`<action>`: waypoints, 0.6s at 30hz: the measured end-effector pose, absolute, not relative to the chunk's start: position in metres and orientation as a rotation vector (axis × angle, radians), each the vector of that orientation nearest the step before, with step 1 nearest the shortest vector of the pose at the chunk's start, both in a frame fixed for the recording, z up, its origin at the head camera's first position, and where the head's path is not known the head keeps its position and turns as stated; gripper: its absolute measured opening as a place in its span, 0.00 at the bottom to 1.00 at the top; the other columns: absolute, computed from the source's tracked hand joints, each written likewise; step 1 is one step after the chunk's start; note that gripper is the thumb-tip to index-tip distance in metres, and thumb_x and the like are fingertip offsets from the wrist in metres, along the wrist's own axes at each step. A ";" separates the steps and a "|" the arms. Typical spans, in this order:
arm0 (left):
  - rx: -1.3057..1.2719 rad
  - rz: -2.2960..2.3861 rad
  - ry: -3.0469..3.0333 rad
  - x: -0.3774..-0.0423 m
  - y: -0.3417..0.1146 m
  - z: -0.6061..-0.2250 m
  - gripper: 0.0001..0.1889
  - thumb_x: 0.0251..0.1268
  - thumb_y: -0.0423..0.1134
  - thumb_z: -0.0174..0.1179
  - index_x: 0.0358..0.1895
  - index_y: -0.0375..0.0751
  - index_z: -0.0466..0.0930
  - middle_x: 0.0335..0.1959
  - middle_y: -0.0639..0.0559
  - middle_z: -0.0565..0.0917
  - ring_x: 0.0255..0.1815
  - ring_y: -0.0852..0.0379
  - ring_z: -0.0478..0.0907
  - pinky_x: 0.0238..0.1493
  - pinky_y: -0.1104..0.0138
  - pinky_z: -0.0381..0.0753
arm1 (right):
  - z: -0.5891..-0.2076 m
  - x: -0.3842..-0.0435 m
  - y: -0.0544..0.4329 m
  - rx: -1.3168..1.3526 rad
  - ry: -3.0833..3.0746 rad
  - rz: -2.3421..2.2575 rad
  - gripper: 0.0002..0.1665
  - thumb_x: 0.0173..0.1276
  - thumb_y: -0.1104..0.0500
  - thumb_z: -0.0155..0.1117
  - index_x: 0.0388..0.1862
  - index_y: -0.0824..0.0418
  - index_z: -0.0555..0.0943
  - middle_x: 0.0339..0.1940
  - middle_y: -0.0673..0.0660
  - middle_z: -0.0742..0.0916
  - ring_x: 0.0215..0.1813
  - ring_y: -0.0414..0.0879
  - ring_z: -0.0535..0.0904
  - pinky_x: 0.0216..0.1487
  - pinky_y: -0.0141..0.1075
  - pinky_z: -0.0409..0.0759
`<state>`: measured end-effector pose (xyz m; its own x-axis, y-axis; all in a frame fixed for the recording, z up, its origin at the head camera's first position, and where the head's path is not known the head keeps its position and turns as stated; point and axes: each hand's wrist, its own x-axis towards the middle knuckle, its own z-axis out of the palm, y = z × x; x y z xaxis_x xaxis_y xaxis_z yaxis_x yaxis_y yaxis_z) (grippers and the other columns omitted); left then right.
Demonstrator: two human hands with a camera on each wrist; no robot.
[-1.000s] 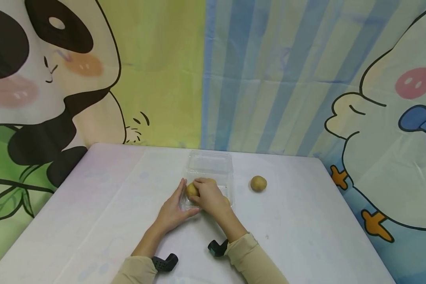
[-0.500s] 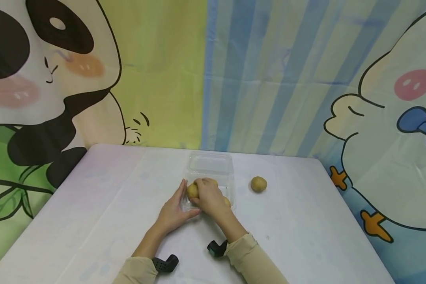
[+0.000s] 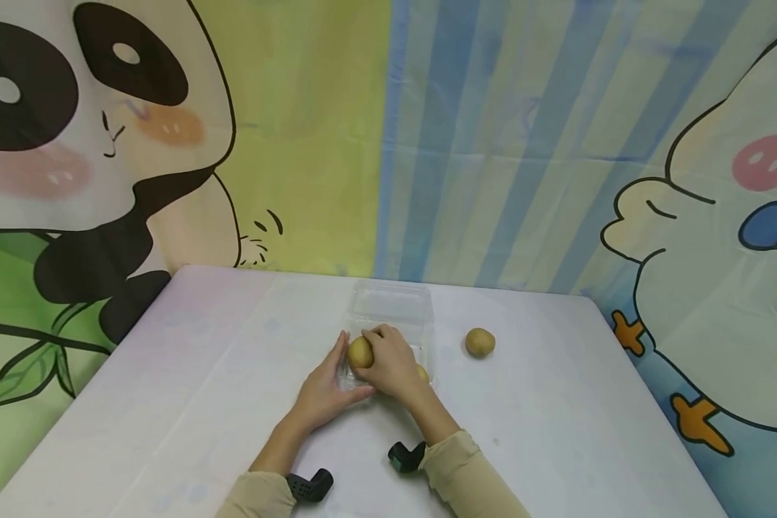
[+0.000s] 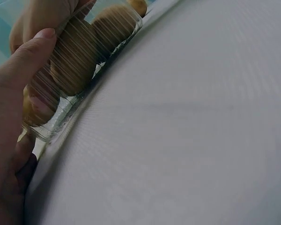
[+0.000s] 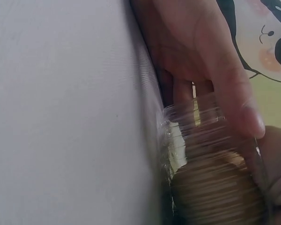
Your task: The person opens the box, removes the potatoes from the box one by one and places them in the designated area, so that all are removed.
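Observation:
A clear plastic container (image 3: 419, 352) lies near the middle of the table, its lid (image 3: 391, 302) folded back toward the far edge. At its front left corner my left hand (image 3: 324, 396) holds it, thumb along the near wall and fingers up the left side. My right hand (image 3: 391, 363) reaches in from above and grips a potato (image 3: 360, 352) at the left side of the container. Another potato (image 3: 423, 373) shows at the front right, partly behind that wrist. Through the ribbed wall, the left wrist view shows potatoes (image 4: 75, 61) side by side.
One loose potato (image 3: 480, 342) sits on the white table (image 3: 544, 403) to the right of the container. Black wrist cameras (image 3: 311, 485) are strapped to both wrists. A printed cloth backdrop (image 3: 311, 144) hangs behind the table's far edge.
The head view has shifted slightly. My right hand has turned a little, and more of the gripped potato shows. A potato seen behind that hand earlier is now hidden. The left hand keeps its place.

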<state>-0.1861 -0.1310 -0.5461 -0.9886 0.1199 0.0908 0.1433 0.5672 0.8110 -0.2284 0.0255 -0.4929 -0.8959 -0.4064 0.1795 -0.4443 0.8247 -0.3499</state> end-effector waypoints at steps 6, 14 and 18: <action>-0.201 -1.382 -2.778 -0.186 -0.129 -0.547 0.62 0.40 0.73 0.64 0.77 0.59 0.38 0.77 0.57 0.51 0.75 0.48 0.55 0.70 0.47 0.62 | -0.497 -0.230 0.028 0.699 -2.819 0.837 0.41 0.52 0.51 0.75 0.64 0.57 0.71 0.57 0.56 0.72 0.45 0.49 0.79 0.43 0.40 0.81; -0.235 -1.361 -2.759 -0.186 -0.128 -0.546 0.62 0.41 0.71 0.65 0.77 0.54 0.39 0.77 0.53 0.50 0.74 0.45 0.57 0.68 0.46 0.63 | -0.498 -0.231 0.031 0.784 -2.732 0.948 0.41 0.53 0.54 0.76 0.64 0.61 0.70 0.61 0.57 0.76 0.56 0.52 0.78 0.54 0.43 0.80; -0.247 -1.344 -2.757 -0.187 -0.130 -0.547 0.63 0.41 0.72 0.65 0.77 0.53 0.39 0.77 0.53 0.50 0.74 0.46 0.57 0.68 0.47 0.64 | -0.497 -0.232 0.032 0.802 -2.711 1.005 0.41 0.53 0.54 0.76 0.65 0.62 0.70 0.60 0.56 0.78 0.59 0.50 0.77 0.55 0.42 0.79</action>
<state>-0.1867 -0.1297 -0.5466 -0.9851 0.1155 0.1277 0.1718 0.6062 0.7765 -0.2322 0.0317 -0.4971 -0.8479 -0.4335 0.3052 -0.5277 0.6344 -0.5649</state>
